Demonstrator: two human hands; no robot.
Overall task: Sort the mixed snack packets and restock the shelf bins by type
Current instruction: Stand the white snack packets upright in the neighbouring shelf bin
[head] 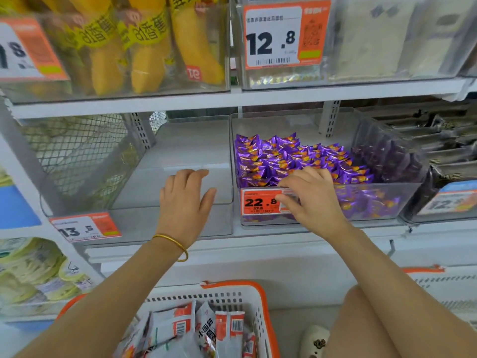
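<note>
Hooking over the front wall of the clear plastic bin (382, 187), thumb outside, your right hand (309, 200) grips it. Glossy purple packets (296, 156), pillow-shaped, fill that bin in rows running front to back. Your left hand (184, 200) hovers flat, fingers loose, over the neighbouring bin (154, 226).

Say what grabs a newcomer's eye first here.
Purple packets fill the clear bin right of centre; the right hand grips its front rim. Beside it the left hand hangs open before an empty bin. Below, a basket holds white-orange packets.
</note>
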